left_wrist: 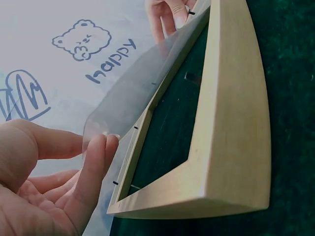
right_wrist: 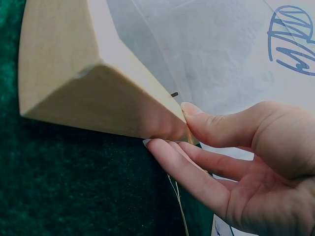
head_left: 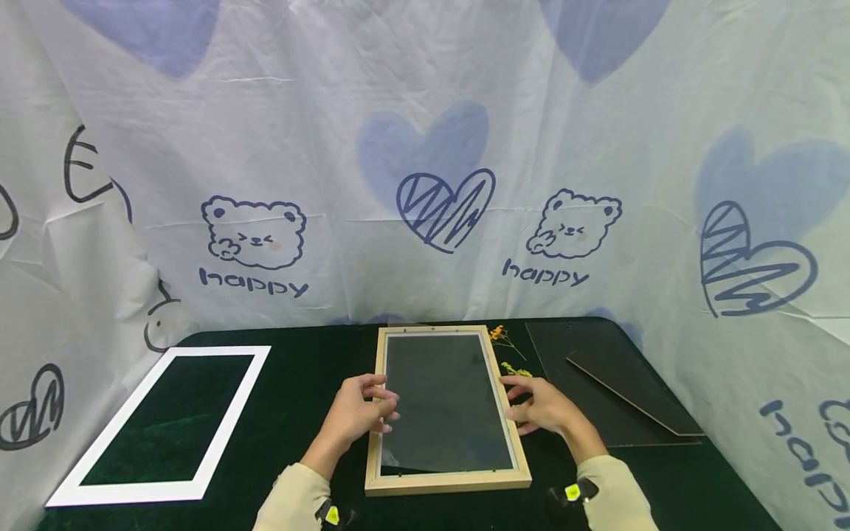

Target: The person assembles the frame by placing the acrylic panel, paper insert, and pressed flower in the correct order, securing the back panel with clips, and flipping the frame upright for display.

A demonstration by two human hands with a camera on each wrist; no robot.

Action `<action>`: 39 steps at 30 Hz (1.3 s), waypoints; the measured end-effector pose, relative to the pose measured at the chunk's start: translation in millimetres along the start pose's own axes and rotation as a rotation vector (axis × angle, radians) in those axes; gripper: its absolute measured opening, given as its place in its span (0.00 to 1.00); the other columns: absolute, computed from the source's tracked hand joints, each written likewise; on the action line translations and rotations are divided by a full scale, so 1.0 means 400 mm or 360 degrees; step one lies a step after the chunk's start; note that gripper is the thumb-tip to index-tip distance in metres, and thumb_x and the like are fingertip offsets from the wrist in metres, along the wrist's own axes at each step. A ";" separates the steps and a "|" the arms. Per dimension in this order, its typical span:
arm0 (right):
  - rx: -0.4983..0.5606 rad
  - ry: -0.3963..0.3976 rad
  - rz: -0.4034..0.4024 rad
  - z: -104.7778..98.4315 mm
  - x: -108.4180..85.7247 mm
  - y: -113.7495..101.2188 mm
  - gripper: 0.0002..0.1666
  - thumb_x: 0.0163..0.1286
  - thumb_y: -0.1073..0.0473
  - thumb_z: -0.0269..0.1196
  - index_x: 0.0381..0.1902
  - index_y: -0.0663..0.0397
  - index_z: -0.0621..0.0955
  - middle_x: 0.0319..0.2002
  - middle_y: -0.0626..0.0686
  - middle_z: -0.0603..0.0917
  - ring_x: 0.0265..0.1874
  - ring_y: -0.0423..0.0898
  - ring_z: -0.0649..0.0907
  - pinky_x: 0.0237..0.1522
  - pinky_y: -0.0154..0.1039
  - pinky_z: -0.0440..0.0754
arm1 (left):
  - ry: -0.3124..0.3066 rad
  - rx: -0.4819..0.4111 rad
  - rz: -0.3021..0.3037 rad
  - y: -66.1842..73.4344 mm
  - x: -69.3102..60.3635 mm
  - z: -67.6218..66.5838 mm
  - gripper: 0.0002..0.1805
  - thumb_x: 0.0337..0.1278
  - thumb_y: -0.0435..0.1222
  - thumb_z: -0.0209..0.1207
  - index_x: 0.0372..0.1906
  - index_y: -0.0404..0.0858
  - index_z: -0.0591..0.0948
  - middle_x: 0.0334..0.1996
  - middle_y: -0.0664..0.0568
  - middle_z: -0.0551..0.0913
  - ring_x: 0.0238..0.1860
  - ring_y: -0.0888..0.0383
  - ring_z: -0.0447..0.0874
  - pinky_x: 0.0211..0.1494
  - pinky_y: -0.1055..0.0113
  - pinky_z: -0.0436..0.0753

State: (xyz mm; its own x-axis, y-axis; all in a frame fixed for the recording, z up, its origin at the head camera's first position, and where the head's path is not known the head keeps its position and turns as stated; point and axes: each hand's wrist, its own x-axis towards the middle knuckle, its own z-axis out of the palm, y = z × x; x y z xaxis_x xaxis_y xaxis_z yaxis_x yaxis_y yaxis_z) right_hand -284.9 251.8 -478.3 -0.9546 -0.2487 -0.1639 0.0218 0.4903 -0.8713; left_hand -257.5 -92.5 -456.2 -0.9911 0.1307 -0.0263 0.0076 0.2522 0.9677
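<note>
A light wooden picture frame [head_left: 458, 483] lies in the middle of the dark green table, with small dark tabs along its inner edge. A clear sheet [left_wrist: 130, 93] slants up out of the frame's opening in the left wrist view. My left hand [head_left: 355, 413] pinches the near-left edge of this sheet between thumb and fingers, over the frame's left side. On the opposite side, my right hand [head_left: 547, 405] grips the frame's right bar. Its thumb [right_wrist: 216, 125] presses the top edge and its fingers lie against the outer side.
A white rectangular mat [head_left: 139, 493] lies at the left. Dark backing boards [head_left: 598, 383] overlap at the right. Orange dried flowers [head_left: 496, 333] and a yellow sprig [head_left: 514, 369] lie close to the frame's right side. A printed cloth [head_left: 345, 147] hangs behind the table.
</note>
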 end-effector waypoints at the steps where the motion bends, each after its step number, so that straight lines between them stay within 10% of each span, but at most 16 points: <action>1: 0.0000 0.0002 0.0002 0.001 -0.001 0.000 0.40 0.65 0.74 0.68 0.74 0.64 0.69 0.55 0.69 0.77 0.33 0.48 0.87 0.32 0.47 0.92 | 0.0003 0.0013 -0.0005 0.001 0.000 -0.002 0.27 0.66 0.24 0.62 0.69 0.25 0.72 0.49 0.34 0.86 0.34 0.51 0.91 0.32 0.61 0.91; 39: 0.0006 0.0037 0.0040 0.004 -0.003 -0.003 0.40 0.65 0.74 0.68 0.74 0.61 0.70 0.56 0.67 0.77 0.34 0.48 0.86 0.32 0.47 0.92 | 0.0288 0.0654 -0.0059 -0.021 0.021 -0.016 0.05 0.47 0.28 0.75 0.31 0.33 0.90 0.27 0.48 0.89 0.25 0.59 0.85 0.34 0.61 0.91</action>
State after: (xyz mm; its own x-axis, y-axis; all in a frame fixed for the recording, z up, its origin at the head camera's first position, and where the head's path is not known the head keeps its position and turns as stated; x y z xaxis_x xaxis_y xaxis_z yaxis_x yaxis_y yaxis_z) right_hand -283.3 250.1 -478.0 -0.9603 -0.2170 -0.1752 0.0470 0.4933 -0.8686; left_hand -266.7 -99.6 -463.0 -0.9987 -0.0465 0.0207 -0.0125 0.6180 0.7861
